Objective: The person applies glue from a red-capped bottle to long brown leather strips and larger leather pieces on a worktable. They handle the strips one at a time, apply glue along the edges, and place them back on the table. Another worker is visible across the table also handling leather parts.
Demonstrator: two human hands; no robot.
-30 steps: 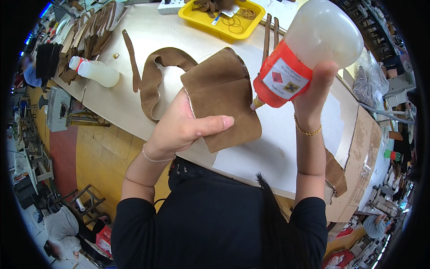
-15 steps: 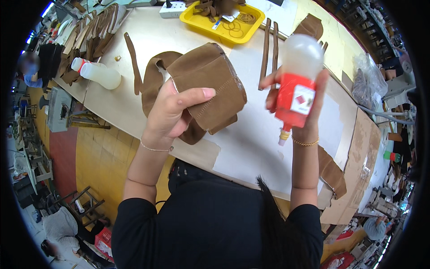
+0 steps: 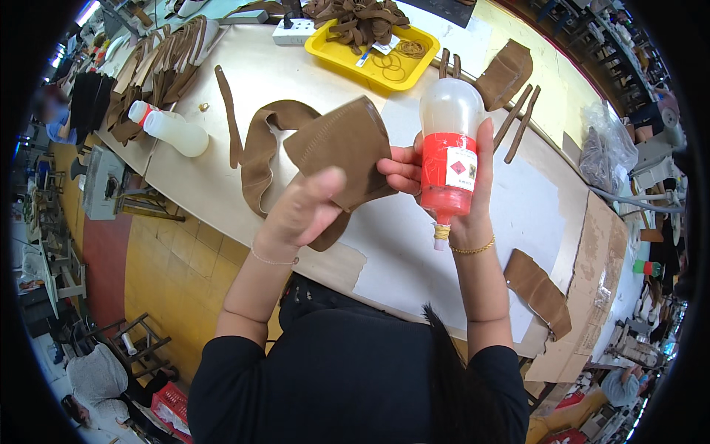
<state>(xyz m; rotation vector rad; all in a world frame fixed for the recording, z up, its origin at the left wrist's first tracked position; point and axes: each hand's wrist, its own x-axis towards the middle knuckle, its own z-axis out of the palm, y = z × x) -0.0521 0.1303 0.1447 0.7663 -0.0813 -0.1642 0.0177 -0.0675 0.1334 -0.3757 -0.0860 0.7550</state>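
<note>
In front of me, a stitched brown suede-like piece is held up, with a seam along its upper left side. My left hand is at its lower left edge; the thumb is blurred, and the other fingers are partly hidden. In my right hand is a squeeze bottle, clear above and red below, its narrow nozzle pointing down. Fingertips of that same hand touch the piece's right edge. A curved brown strip hangs or lies behind the piece; whether they are joined I cannot tell.
At the back of the table stands a yellow tray with brown strips and rubber bands. Two whitish bottles lie at left, near stacked brown pieces. Another brown piece lies at right, by cardboard.
The bottle has moved left, up to the brown piece. My right fingertips now touch the piece's edge. My left thumb has come off its face, and the piece has turned and tilted.
</note>
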